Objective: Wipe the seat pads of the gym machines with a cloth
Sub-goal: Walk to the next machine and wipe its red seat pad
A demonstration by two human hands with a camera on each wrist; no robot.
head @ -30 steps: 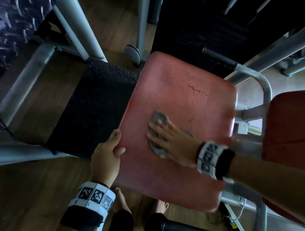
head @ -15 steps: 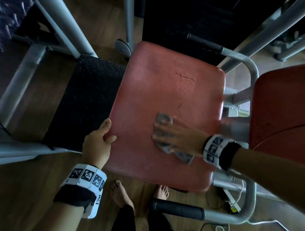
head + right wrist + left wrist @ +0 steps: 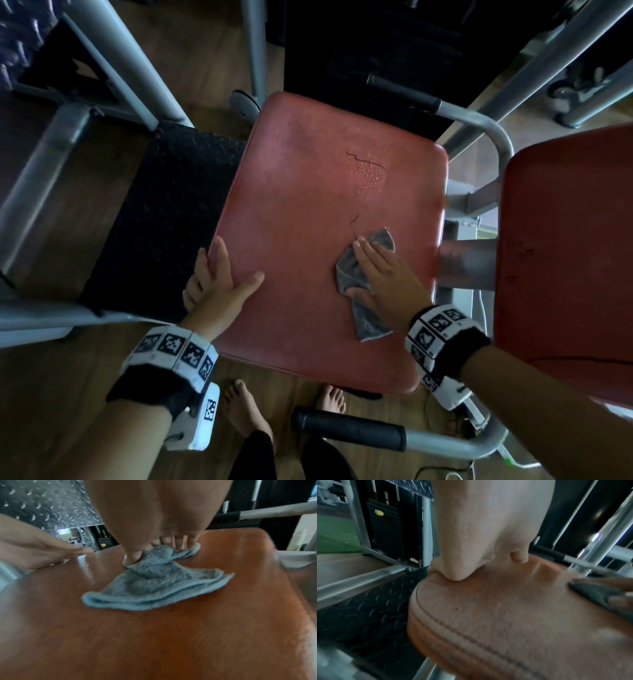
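A red seat pad [image 3: 301,192] fills the middle of the head view, with a thin crack and water droplets [image 3: 368,173] on its far part. My right hand [image 3: 380,270] lies flat, fingers straight, on a crumpled grey cloth [image 3: 371,325] right of the pad's centre. The right wrist view shows the cloth [image 3: 154,586] bunched under my thumb and fingertips on the seat pad [image 3: 154,635]. My left hand [image 3: 222,284] holds the pad's left edge, thumb spread on top and fingers down its side. The left wrist view shows that palm on the seat pad's [image 3: 496,615] rim.
A black diamond-plate footplate [image 3: 154,212] lies left of the pad between grey frame tubes [image 3: 37,178]. A second red pad [image 3: 565,257] stands close on the right. Black-gripped handles sit near [image 3: 349,433] and far [image 3: 404,92]. My bare feet [image 3: 243,407] are on the wooden floor.
My right hand has swept the cloth rightward across the pad, from left of centre to right of centre. The left hand stays on the left edge, thumb now further onto the top.
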